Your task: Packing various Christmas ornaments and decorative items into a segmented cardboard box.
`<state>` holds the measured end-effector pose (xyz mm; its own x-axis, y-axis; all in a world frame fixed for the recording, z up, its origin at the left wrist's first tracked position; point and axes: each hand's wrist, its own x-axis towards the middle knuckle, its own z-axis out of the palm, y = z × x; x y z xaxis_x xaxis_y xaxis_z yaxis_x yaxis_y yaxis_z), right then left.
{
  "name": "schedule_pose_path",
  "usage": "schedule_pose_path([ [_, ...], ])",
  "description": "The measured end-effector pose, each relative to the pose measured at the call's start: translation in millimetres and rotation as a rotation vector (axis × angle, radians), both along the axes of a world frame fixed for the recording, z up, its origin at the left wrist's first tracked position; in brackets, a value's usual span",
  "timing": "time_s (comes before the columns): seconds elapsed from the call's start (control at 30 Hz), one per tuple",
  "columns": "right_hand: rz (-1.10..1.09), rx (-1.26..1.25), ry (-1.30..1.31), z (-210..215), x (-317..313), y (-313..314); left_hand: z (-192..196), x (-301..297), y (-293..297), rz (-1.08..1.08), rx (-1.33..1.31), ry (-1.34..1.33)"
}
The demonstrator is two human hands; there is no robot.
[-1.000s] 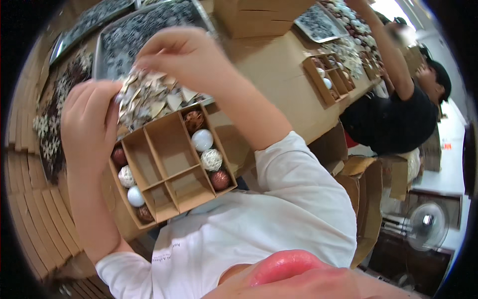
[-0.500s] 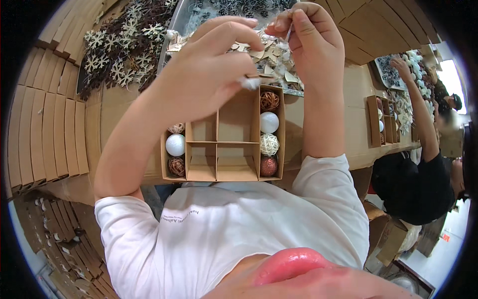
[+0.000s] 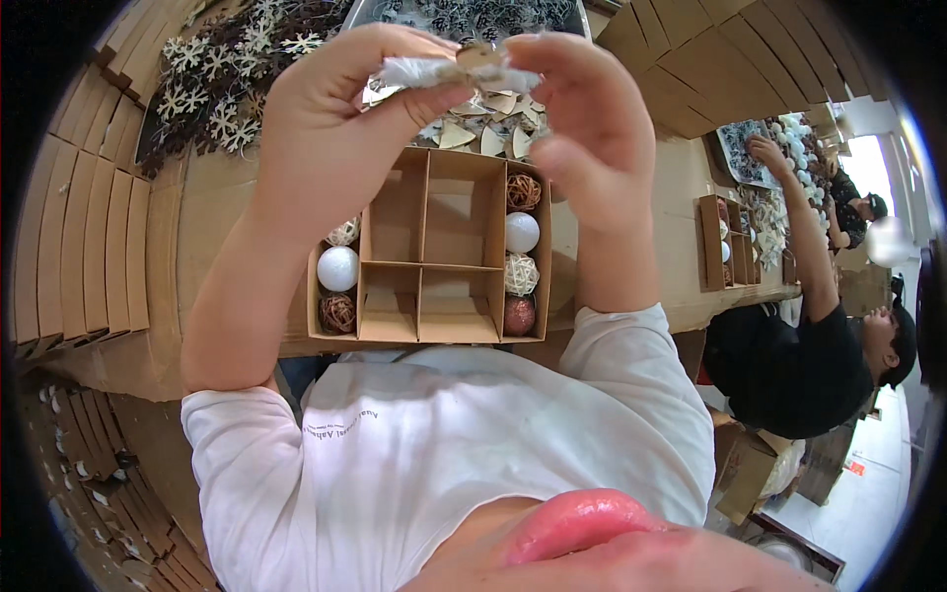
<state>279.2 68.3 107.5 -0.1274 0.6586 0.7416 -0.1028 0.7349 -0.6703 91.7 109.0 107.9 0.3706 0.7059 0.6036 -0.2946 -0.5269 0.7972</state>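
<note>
The left hand (image 3: 340, 118) grasps a white, feathery ornament with a small brown disc at its middle (image 3: 464, 74), thumb beneath and fingers behind. Half a second ago this hand was lower, over the divided brown cardboard box (image 3: 462, 318); it now holds the ornament up beyond the box's far edge, above a heap of pale, flat, curled chips (image 3: 493, 111).

The right hand (image 3: 597, 118) has changed too: it was pinching a thin strand, and now its fingers curve toward the ornament's right end while the thumb stands well apart. No strand shows in it, and whether its fingertips touch the feathery end I cannot tell. Judging by this, both hands now attend to one piece, which is held in the air and not in any compartment.

The box sits on the cardboard-covered worktop (image 3: 631, 242). Its right column carries a brown woven ball (image 3: 523, 192), a smooth white ball (image 3: 521, 232), a cream woven ball (image 3: 521, 274) and a glittery copper ball (image 3: 519, 317); the left forearm partly covers the left column.
</note>
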Motion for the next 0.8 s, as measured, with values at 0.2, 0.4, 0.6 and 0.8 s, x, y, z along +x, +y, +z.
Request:
schedule_pose_path([
  [0.2, -0.136, 0.035, -0.154, 0, -19, -17, -9, -18, -20, -0.057, 0.052, 0.101],
  [0.4, 0.028, -0.467, 0.246, -19, -14, -19, -24, -45, -28, -0.143, -0.069, 0.2],
  [0.6, -0.052, -0.929, 0.028, -37, -41, -15, -58, -71, -6, -0.183, 0.325, 0.193],
  [0.8, -0.468, -0.842, -0.54, -55, -58, -9, -75, -79, 10, 0.09, 0.578, 0.378],
])
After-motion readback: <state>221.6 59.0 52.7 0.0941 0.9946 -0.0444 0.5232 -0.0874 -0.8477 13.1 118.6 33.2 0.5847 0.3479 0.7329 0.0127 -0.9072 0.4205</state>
